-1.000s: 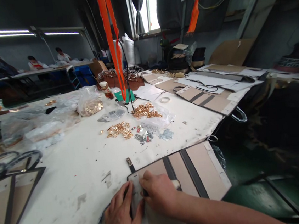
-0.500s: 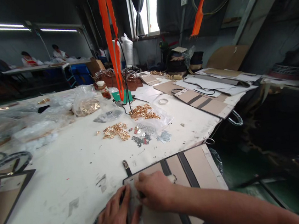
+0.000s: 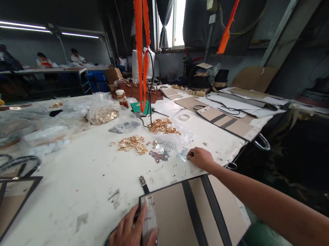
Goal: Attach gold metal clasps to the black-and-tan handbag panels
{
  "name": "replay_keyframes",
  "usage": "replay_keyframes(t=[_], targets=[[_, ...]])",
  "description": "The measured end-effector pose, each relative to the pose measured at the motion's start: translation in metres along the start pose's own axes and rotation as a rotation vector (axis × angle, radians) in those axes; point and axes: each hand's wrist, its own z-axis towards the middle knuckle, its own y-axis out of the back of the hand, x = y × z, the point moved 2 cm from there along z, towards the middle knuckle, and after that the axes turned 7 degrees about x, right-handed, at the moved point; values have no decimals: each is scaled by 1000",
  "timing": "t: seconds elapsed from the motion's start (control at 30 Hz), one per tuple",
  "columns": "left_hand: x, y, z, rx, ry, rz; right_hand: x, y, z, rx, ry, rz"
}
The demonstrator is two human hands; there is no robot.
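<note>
— Fingers point(image 3: 139, 218) of the left hand point(image 3: 129, 240): what are they doing?

— They are lying spread and flat, pressing the pale strip point(image 3: 149, 218) along the left edge of the tan cardboard panel with dark stripes point(image 3: 172, 224). The panel is lying at the near edge of the white counter point(image 3: 80, 186).

— And the right hand point(image 3: 201, 158)?

— It is reaching out past the panel's far edge, fingers drawn together, tips touching the small silver metal pieces point(image 3: 183, 155). I cannot tell whether it is pinching one.

— What is lying around them?

— Gold-coloured clasps point(image 3: 131, 143) are lying just beyond, to the left.

— What is differing from half a second ago?

— Both hands were working together on the strip then. Now the right one is off it and over at the silver pieces, while the left is staying put.
</note>
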Motion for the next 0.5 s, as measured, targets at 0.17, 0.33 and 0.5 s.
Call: replay_keyframes(t=[0.17, 0.33, 0.5], targets=[[-7, 6, -2, -9, 24, -53, -3, 2, 8, 37, -3, 90], [-16, 19, -5, 20, 52, -122, 1, 16, 3, 89, 63, 191], [-21, 26, -8, 53, 75, -181, 51, 19, -44, 275, 235, 356]])
